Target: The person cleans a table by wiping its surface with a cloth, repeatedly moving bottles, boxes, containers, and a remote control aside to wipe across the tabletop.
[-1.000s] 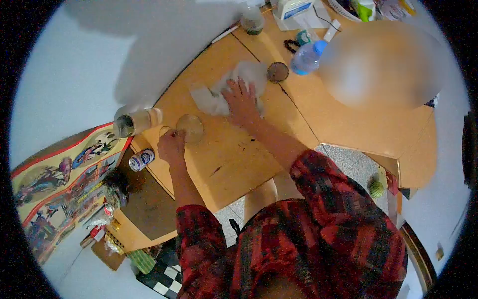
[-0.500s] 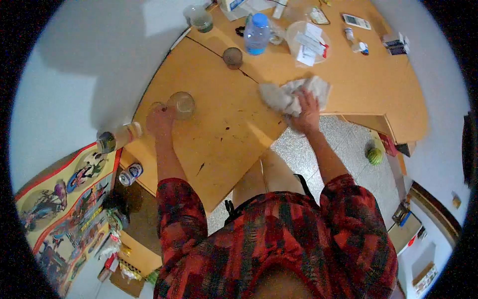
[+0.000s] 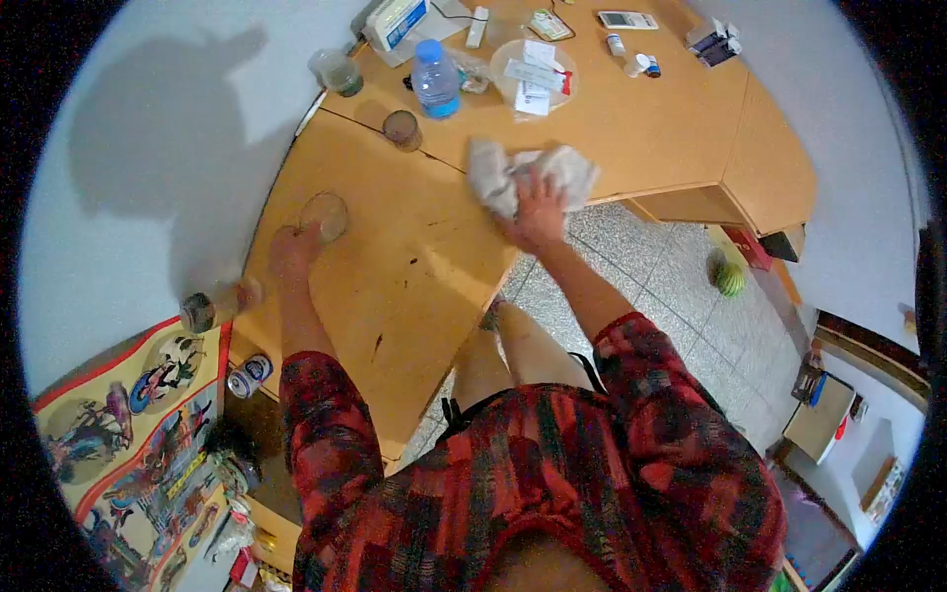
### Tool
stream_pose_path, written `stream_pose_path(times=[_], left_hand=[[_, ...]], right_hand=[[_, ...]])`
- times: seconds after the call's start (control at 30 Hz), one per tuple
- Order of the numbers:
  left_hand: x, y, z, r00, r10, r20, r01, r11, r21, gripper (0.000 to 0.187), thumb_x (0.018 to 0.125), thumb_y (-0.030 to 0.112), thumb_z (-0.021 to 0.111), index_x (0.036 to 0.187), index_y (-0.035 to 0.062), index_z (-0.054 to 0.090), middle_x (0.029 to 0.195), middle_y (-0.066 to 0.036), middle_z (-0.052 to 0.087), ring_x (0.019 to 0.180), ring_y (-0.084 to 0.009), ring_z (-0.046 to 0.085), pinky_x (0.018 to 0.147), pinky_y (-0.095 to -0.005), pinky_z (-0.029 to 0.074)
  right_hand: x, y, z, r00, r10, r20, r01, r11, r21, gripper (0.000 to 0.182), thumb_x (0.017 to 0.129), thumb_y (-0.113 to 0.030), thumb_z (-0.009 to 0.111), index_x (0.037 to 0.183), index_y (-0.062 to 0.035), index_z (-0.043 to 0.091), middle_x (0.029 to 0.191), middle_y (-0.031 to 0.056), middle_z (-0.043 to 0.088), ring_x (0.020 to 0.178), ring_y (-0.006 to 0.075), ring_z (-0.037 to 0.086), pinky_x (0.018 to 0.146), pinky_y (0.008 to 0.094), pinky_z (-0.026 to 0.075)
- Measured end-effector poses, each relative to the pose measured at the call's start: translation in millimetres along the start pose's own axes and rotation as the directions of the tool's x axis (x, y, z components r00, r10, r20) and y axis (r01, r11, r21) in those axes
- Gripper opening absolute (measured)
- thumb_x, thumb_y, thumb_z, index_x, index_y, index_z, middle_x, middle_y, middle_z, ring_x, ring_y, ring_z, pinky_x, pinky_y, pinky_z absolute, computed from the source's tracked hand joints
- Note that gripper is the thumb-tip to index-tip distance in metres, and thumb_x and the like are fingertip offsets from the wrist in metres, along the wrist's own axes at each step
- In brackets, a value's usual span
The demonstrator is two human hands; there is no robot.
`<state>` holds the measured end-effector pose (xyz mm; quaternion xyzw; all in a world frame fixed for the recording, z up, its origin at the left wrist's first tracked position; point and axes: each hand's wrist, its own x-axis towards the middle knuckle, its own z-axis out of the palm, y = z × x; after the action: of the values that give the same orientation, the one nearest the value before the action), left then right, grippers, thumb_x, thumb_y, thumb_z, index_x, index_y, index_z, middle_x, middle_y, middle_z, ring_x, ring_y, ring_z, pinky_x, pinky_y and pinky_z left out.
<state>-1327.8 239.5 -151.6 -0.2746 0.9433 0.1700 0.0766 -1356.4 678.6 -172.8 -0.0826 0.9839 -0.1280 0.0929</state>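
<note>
My right hand (image 3: 539, 209) presses on a crumpled whitish cloth (image 3: 493, 180) at the desk's inner edge, its fingers lying over the folds. The cloth is slightly blurred. On the left part of the wooden desk (image 3: 365, 296), my left hand (image 3: 293, 250) has its fingers closed at the near side of a clear round glass (image 3: 326, 214), which stands on the desktop. The fingertips are partly hidden there. Between the hands, farther back, is a dark-tinted glass (image 3: 402, 129). Small dark marks dot the wood.
Behind stand a blue-capped bottle (image 3: 435, 81), a bowl with papers (image 3: 505, 87) and a jar (image 3: 338, 74). Another jar (image 3: 197, 312) lies by the left wall near a can (image 3: 250, 376). A watermelon (image 3: 729, 279) sits on the tiled floor.
The view has turned, so the desk items appear farther left. The right hand and cloth have slid a little away from me across the desk. The left hand stays by the round glass.
</note>
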Motion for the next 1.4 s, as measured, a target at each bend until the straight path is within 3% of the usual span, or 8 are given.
stream_pose_path(times=[0.03,0.1,0.13,0.47,0.67,0.87,0.97,1.4], left_hand=[[1,32,-36,0.945,0.046,0.323,-0.023,0.997,-0.076,0.057,0.075,0.055,0.059,0.1,0.0045,0.065,0.103,-0.016,0.064,0.096,-0.0334,0.06,0.081,-0.044,0.046],[-11,112,-27,0.996,-0.086,0.008,0.082,0.974,0.211,0.057,0.075,0.055,0.058,0.101,0.0039,0.064,0.104,-0.017,0.064,0.096,-0.0332,0.061,0.083,-0.0436,0.046],[-2,24,-5,0.998,0.025,0.054,-0.032,0.988,0.149,0.058,0.074,0.055,0.058,0.102,0.0044,0.064,0.105,-0.018,0.063,0.097,-0.0317,0.061,0.083,-0.043,0.046],[22,36,13,0.982,0.162,0.094,-0.187,0.885,0.427,0.057,0.073,0.058,0.058,0.085,0.0036,0.07,0.093,-0.016,0.066,0.093,-0.0293,0.062,0.079,-0.0407,0.047],[-16,63,-31,0.979,-0.1,0.178,0.074,0.986,0.148,0.055,0.074,0.057,0.059,0.092,0.0063,0.069,0.098,-0.015,0.065,0.092,-0.0296,0.061,0.08,-0.041,0.047],[-30,87,-29,0.945,-0.175,-0.276,0.22,0.965,0.142,0.04,0.072,0.046,0.066,0.086,0.0079,0.069,0.093,-0.014,0.066,0.093,-0.0307,0.061,0.079,-0.0421,0.048],[-19,66,-31,0.985,0.166,-0.037,-0.145,0.932,0.331,0.039,0.075,0.04,0.065,0.098,0.0088,0.066,0.101,-0.014,0.065,0.095,-0.0314,0.061,0.079,-0.0429,0.048],[-30,88,-37,0.984,-0.032,-0.173,0.085,0.948,0.308,0.041,0.083,0.045,0.052,0.089,0.0084,0.069,0.09,-0.016,0.066,0.084,-0.0336,0.063,0.073,-0.0449,0.049]], right_hand=[[1,8,-1,0.999,-0.012,0.033,0.016,0.992,-0.129,0.09,0.069,-0.059,0.064,0.139,-0.0141,0.031,0.145,0.0157,0.024,0.132,0.0433,0.021,0.105,0.0626,0.014],[15,30,-5,0.997,-0.037,-0.063,0.032,0.996,-0.087,0.087,0.069,-0.059,0.064,0.139,-0.0171,0.032,0.145,0.0139,0.026,0.135,0.0369,0.021,0.106,0.0611,0.012],[7,11,15,0.997,-0.058,0.06,0.068,0.982,-0.177,0.088,0.069,-0.059,0.065,0.139,-0.0167,0.032,0.146,0.0098,0.025,0.136,0.0343,0.019,0.106,0.0603,0.011],[5,27,-2,0.991,-0.093,-0.101,0.101,0.991,0.083,0.081,0.058,-0.021,0.077,0.13,-0.0266,0.04,0.145,0.0002,0.026,0.137,0.0327,0.018,0.106,0.0598,0.011],[4,24,-1,0.992,-0.079,-0.096,0.088,0.992,0.094,0.081,0.058,-0.023,0.077,0.13,-0.0274,0.041,0.145,0.0005,0.026,0.137,0.0324,0.018,0.107,0.0593,0.011],[6,29,2,0.99,-0.102,-0.095,0.109,0.992,0.07,0.079,0.06,-0.036,0.077,0.13,-0.0253,0.042,0.145,0.0031,0.027,0.136,0.0332,0.018,0.106,0.0611,0.011],[5,30,6,0.985,-0.119,-0.122,0.128,0.989,0.068,0.082,0.058,-0.043,0.078,0.129,-0.024,0.044,0.145,0.0039,0.028,0.136,0.0335,0.018,0.105,0.0622,0.012],[5,23,-4,0.995,-0.077,-0.07,0.085,0.989,0.122,0.083,0.055,-0.023,0.08,0.129,-0.0257,0.042,0.143,0.002,0.029,0.135,0.0333,0.02,0.106,0.06,0.011]])
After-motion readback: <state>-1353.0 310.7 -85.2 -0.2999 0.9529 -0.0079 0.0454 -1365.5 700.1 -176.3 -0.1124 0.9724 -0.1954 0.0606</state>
